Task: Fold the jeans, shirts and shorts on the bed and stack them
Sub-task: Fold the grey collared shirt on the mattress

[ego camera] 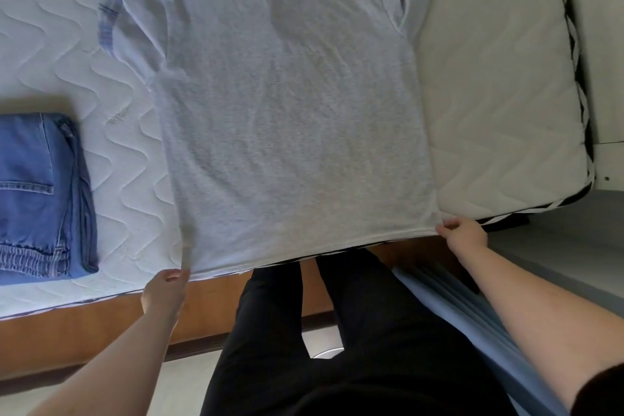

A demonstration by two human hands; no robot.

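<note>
A light grey T-shirt [287, 105] with blue-striped sleeve cuffs lies spread flat on the bed, its hem along the near edge and its collar end away from me. My left hand [165, 290] pinches the hem's left corner. My right hand [462, 236] pinches the hem's right corner. At the left edge, folded blue jeans [37, 192] lie on the mattress, apart from the shirt.
The white quilted mattress [499, 111] has bare room to the right and far left of the shirt. A wooden bed frame [84, 324] runs below the near edge. My black-trousered legs [354, 331] stand against it. A blue pleated cloth [449, 307] hangs at the right.
</note>
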